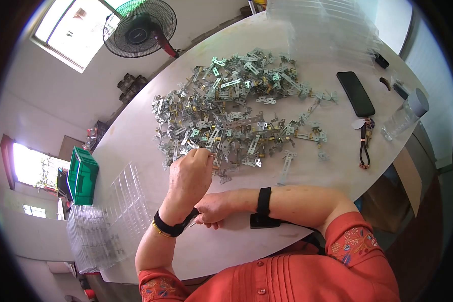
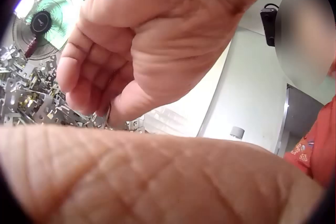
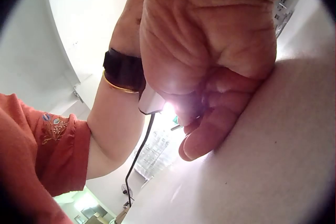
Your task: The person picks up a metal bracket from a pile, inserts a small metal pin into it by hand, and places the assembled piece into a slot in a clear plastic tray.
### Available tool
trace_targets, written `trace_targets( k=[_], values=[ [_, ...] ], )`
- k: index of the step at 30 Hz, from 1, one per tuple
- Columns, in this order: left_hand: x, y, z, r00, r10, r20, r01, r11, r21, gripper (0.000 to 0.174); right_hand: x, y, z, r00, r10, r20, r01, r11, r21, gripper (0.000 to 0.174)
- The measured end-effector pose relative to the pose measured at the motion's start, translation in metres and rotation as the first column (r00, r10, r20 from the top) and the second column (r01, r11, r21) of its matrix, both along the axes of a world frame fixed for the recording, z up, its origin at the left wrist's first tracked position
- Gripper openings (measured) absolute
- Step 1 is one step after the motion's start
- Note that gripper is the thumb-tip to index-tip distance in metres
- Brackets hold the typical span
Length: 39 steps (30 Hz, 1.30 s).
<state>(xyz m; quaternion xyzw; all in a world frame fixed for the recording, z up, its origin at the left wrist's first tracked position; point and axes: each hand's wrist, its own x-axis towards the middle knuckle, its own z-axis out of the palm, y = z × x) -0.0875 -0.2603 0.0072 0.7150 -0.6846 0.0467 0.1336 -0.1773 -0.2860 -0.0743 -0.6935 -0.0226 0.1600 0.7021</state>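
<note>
A large heap of small metal brackets [image 1: 231, 123], some with brass-coloured parts, covers the middle of the table. At its near edge is my left hand [image 1: 190, 176], fingers bent and thumb meeting the fingertips. A thin metal piece [image 2: 108, 113] shows between them in the left wrist view. Under the left wrist my right hand [image 1: 214, 207] lies low over the tabletop with its fingers curled. From its fingertips a slim, shiny metal piece [image 1: 192, 222] sticks out; most of it is hidden by the hand.
Clear plastic trays [image 1: 93, 234] are stacked at the left, near a green crate [image 1: 82, 176]. More clear trays [image 1: 327, 30] stand at the back. On the right are a phone [image 1: 356, 94], keys on a strap [image 1: 364, 146] and a bottle [image 1: 405, 116]. A fan [image 1: 140, 30] stands beyond the table.
</note>
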Motion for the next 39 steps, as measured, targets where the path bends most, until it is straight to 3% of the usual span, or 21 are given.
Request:
trace_targets(
  k=[4, 6, 9, 16, 22, 24, 27, 34, 36, 39],
  values=[
    [-0.003, 0.0, 0.005, 0.994, -0.027, 0.103, 0.028, 1.0, -0.011, 0.006, -0.001, -0.002, 0.003, 0.999, 0.038, 0.001, -0.038, 0.999, -0.024, 0.025],
    [-0.008, 0.0, 0.006, 0.955, -0.115, 0.274, 0.131, 0.991, -0.038, 0.01, -0.003, -0.002, 0.005, 1.0, 0.013, 0.003, -0.013, 1.0, -0.019, 0.027],
    [-0.015, 0.0, 0.012, 0.908, -0.165, 0.386, 0.196, 0.98, -0.042, 0.015, -0.001, 0.0, 0.0, 1.0, 0.006, 0.009, -0.006, 1.0, -0.007, 0.027],
    [-0.016, -0.005, 0.018, 0.861, -0.192, 0.471, 0.278, 0.953, -0.121, 0.027, 0.003, 0.002, -0.007, 1.0, 0.018, 0.026, -0.018, 1.0, 0.01, 0.024],
    [-0.006, -0.008, 0.013, 0.894, -0.211, 0.395, 0.291, 0.944, -0.153, 0.023, 0.004, 0.001, -0.007, 1.0, 0.022, 0.018, -0.022, 1.0, 0.004, 0.025],
    [0.0, -0.009, 0.008, 0.959, -0.176, 0.223, 0.202, 0.974, -0.098, 0.018, 0.005, 0.001, -0.009, 0.999, 0.025, 0.022, -0.025, 1.0, 0.002, 0.025],
    [0.005, -0.012, 0.002, 0.983, -0.169, 0.065, 0.177, 0.972, -0.155, 0.015, 0.004, 0.001, -0.01, 1.0, 0.014, 0.024, -0.014, 1.0, 0.003, 0.026],
    [0.0, -0.009, 0.007, 0.984, -0.115, 0.133, 0.136, 0.977, -0.162, 0.012, 0.003, 0.0, -0.005, 0.998, 0.057, 0.028, -0.056, 0.998, -0.039, 0.023],
    [-0.003, -0.009, 0.007, 0.991, -0.123, -0.044, 0.113, 0.975, -0.193, 0.007, 0.003, 0.001, -0.006, 0.999, 0.045, 0.019, -0.044, 0.998, -0.046, 0.024],
    [0.0, -0.01, 0.006, 0.992, -0.097, -0.082, 0.08, 0.978, -0.191, 0.007, 0.004, 0.002, -0.007, 0.999, 0.036, 0.006, -0.036, 0.998, -0.058, 0.026]
  ],
)
